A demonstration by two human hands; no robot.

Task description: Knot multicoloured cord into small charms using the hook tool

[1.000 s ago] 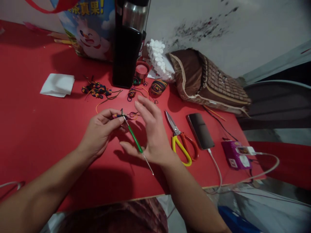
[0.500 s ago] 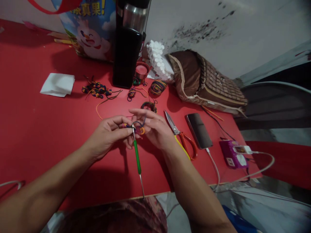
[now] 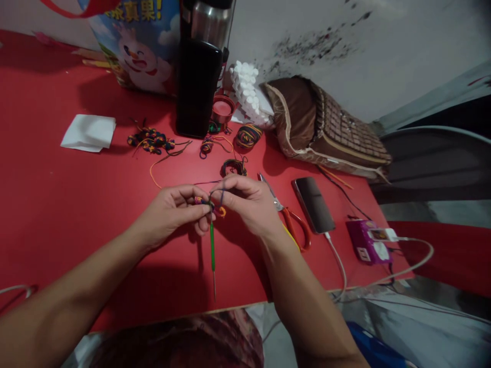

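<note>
Between the fingertips of my left hand point(image 3: 169, 212) is a small piece of multicoloured cord work point(image 3: 220, 210) in purple, orange and dark blue. A crochet hook point(image 3: 212, 245) with a green grip hangs down from it, its upper end at the cord by my left thumb. My right hand point(image 3: 249, 202) is closed, thumb and forefinger pinching a dark blue cord point(image 3: 221, 194) just right of the hook's top. Partly hidden behind the right hand lies a loose coil of dark cord point(image 3: 233, 166). The hook's tip is too small to make out.
Scissors point(image 3: 293, 222), a phone point(image 3: 314, 204) on a white cable and a purple box point(image 3: 370, 243) lie to the right. Behind are a ball of cord point(image 3: 248, 136), a knotted bundle point(image 3: 150, 140), a black upright case point(image 3: 197, 89) and a brown padded bag point(image 3: 326, 120). Folded white paper point(image 3: 88, 133) lies left.
My right hand's fingers, more spread before, have come together on the dark blue cord. The hook's lower end has swung left, so it hangs nearly straight. My left hand keeps its hold.
</note>
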